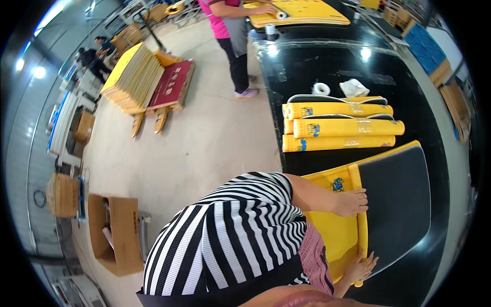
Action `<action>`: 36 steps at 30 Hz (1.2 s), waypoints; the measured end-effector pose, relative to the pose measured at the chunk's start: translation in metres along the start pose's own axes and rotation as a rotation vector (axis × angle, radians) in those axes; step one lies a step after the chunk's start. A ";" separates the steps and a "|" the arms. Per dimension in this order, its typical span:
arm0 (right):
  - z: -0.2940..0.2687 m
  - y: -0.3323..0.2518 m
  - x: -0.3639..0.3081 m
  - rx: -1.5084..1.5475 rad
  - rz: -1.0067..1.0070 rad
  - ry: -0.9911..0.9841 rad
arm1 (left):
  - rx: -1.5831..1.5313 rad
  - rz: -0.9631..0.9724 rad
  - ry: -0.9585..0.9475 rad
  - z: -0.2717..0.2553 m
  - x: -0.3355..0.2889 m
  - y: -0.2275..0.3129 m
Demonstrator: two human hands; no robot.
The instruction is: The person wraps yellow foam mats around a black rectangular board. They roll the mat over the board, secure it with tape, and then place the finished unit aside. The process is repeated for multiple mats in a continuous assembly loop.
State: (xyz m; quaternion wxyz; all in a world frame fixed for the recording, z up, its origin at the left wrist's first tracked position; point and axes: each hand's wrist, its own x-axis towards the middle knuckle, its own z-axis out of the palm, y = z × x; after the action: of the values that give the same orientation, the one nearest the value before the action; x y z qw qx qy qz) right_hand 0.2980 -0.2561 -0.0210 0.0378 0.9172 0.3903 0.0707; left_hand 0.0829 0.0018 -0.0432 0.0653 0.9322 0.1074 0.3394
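A yellow mat with a blue print and a dark grey underside (396, 204) lies before me on the black table. Its near part is turned over, and a narrow roll (356, 176) runs along the turned edge. Near the roll's upper part my left hand (352, 202) rests with fingers bent over it. Lower down, my right hand (362, 267) lies across the roll's other end, fingers stretched out and apart over the grey side. My forearm partly hides the mat's yellow face.
Several rolled yellow mats (348, 128) with grey straps are stacked beyond my mat on the black table (317, 61). Near them are a tape roll (321, 89) and a crumpled white piece (354, 88). Another person (232, 46) works at the far end. An open carton (120, 235) and loaded pallet (171, 84) stand leftward.
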 end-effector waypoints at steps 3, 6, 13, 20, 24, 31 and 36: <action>0.010 0.019 0.039 0.103 -0.090 0.055 | -0.007 0.007 -0.154 0.005 0.027 -0.018; -0.009 0.020 0.036 0.322 -0.242 0.144 | -0.070 -0.034 -0.501 -0.027 0.062 -0.018; 0.000 0.030 0.051 0.450 -0.518 0.219 | -0.100 0.004 -0.499 0.001 0.064 -0.038; -0.010 0.033 0.065 0.494 -0.446 0.003 | 0.012 -0.208 -0.668 -0.021 0.080 -0.010; -0.008 0.013 0.025 0.526 -0.476 -0.018 | -0.048 -0.167 -0.626 -0.053 0.043 -0.009; -0.007 -0.009 -0.098 0.558 -0.444 -0.164 | -0.103 -0.124 -0.560 -0.113 -0.071 0.038; -0.008 -0.006 -0.110 0.534 -0.520 -0.174 | -0.116 -0.169 -0.509 -0.112 -0.093 0.055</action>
State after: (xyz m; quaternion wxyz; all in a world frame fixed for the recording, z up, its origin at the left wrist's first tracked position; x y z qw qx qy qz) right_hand 0.2171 -0.3312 -0.0249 -0.1528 0.7676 0.6100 -0.1237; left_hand -0.0502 -0.0682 -0.0048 0.1716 0.9699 0.1453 0.0933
